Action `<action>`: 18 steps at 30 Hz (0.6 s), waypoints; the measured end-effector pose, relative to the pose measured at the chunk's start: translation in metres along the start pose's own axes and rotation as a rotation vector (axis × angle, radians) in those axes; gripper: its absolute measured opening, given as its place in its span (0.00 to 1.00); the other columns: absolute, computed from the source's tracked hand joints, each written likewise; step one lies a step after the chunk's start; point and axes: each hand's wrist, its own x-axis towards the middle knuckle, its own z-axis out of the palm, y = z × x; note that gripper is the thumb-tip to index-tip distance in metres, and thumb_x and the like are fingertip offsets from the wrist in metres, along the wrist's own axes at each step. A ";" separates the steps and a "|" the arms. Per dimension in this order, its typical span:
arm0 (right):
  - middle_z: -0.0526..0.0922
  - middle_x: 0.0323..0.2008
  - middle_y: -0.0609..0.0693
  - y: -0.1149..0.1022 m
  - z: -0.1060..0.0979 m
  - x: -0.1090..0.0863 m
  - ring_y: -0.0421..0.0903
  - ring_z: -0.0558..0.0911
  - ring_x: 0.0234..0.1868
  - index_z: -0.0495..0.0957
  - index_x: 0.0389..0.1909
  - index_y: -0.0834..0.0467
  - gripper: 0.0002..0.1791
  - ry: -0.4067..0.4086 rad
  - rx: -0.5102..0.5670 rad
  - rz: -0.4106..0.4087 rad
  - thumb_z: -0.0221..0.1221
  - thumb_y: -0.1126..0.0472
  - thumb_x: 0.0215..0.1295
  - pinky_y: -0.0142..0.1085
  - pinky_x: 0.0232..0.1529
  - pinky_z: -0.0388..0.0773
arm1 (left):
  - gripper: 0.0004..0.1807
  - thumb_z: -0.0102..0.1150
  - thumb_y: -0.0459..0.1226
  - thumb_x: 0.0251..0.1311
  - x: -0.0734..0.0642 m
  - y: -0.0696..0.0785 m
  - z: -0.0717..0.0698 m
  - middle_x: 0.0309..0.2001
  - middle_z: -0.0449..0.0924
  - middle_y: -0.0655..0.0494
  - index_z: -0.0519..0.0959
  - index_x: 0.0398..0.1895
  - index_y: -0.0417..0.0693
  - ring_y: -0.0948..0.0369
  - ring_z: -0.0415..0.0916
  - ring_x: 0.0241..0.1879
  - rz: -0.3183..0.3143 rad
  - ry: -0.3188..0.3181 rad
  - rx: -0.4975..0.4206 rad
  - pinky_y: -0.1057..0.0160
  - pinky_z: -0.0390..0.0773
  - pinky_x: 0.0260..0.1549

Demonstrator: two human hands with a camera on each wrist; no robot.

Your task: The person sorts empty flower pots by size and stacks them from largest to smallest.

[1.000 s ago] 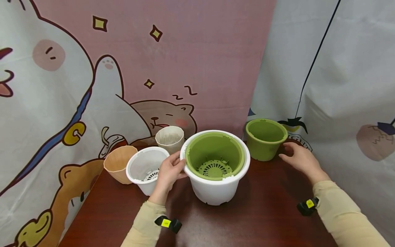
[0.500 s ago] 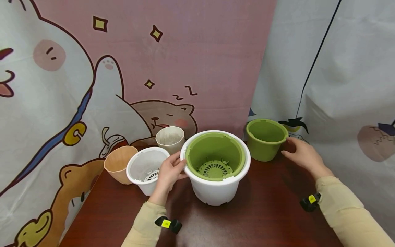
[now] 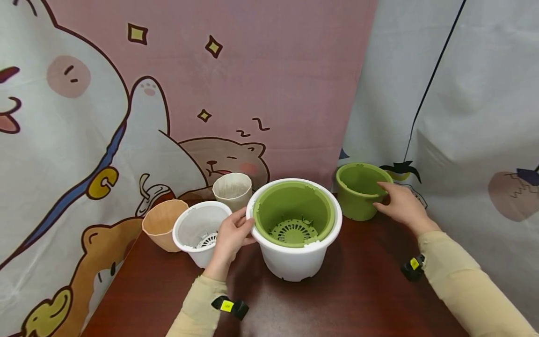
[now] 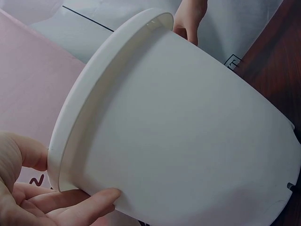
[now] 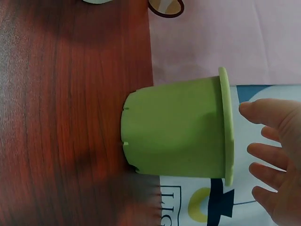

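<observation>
Right fingers, spread, have shifted leftward near a green pot; left fingers grip a white pot.

The left hand pinches a white pot at its rim, right hand beyond

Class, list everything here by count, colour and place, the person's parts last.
Large round white plastic pot: 1, white, table centre.
Round green slotted-base plastic pot: 1, green, in the large pot.
Round green plastic tub: 1, green, back right.
Small round white plastic pot: 1, white, left.
Faceted peach pot: 1, peach, far left.
Faceted cream pot: 1, cream, back left.
Glossy wooden table: 1, red-brown, under the pots.
Cartoon-printed fabric: 1, pink and white, behind.
Printed fabric: 1, pale grey, right.
Wrist devices: 2, black and yellow, cuffs.
Sleeves: 2, beige, forearms.
Left hand: 1, large pot's rim.
Right hand: 1, near the tub.
</observation>
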 end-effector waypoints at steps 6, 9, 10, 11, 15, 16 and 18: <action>0.71 0.60 0.73 -0.006 0.007 0.007 0.73 0.69 0.58 0.65 0.67 0.71 0.38 -0.017 -0.004 0.005 0.67 0.57 0.61 0.68 0.56 0.67 | 0.26 0.53 0.28 0.68 0.000 0.000 0.001 0.58 0.75 0.30 0.66 0.69 0.31 0.47 0.84 0.41 -0.007 0.000 0.002 0.54 0.87 0.33; 0.70 0.62 0.72 -0.009 0.009 0.011 0.73 0.68 0.60 0.65 0.67 0.71 0.38 -0.021 -0.011 0.024 0.67 0.57 0.61 0.68 0.57 0.67 | 0.26 0.53 0.28 0.68 0.001 0.000 0.001 0.58 0.75 0.30 0.66 0.69 0.31 0.48 0.83 0.41 -0.008 -0.001 0.002 0.54 0.87 0.34; 0.70 0.62 0.72 -0.010 0.010 0.012 0.73 0.68 0.60 0.65 0.67 0.70 0.38 -0.021 -0.013 0.027 0.67 0.57 0.60 0.68 0.57 0.67 | 0.26 0.53 0.28 0.68 0.001 0.000 0.001 0.58 0.75 0.30 0.66 0.69 0.30 0.48 0.83 0.41 -0.009 -0.003 0.001 0.54 0.87 0.34; 0.70 0.62 0.72 -0.011 0.011 0.013 0.73 0.68 0.60 0.65 0.67 0.70 0.38 -0.021 -0.015 0.029 0.67 0.57 0.60 0.68 0.56 0.68 | 0.26 0.52 0.28 0.68 0.001 -0.001 0.002 0.58 0.75 0.30 0.65 0.69 0.30 0.48 0.83 0.41 -0.009 -0.003 0.002 0.54 0.87 0.34; 0.70 0.62 0.71 -0.012 0.016 0.017 0.72 0.69 0.60 0.65 0.67 0.70 0.38 -0.022 -0.016 0.028 0.67 0.58 0.60 0.67 0.56 0.69 | 0.26 0.53 0.28 0.68 0.001 0.000 0.001 0.58 0.75 0.30 0.66 0.69 0.31 0.48 0.83 0.41 -0.006 0.001 0.009 0.54 0.87 0.33; 0.70 0.62 0.71 -0.012 0.018 0.018 0.72 0.69 0.60 0.65 0.67 0.70 0.38 -0.025 -0.017 0.027 0.67 0.58 0.60 0.67 0.57 0.68 | 0.26 0.53 0.28 0.68 0.001 0.000 0.001 0.58 0.75 0.30 0.66 0.69 0.31 0.48 0.83 0.40 -0.005 0.003 0.012 0.54 0.87 0.33; 0.70 0.63 0.71 -0.012 0.020 0.019 0.72 0.68 0.60 0.65 0.68 0.69 0.38 -0.033 -0.017 0.029 0.66 0.58 0.61 0.67 0.57 0.68 | 0.26 0.53 0.28 0.68 0.000 0.000 0.001 0.57 0.75 0.30 0.66 0.69 0.31 0.48 0.84 0.40 -0.003 0.007 0.015 0.54 0.87 0.33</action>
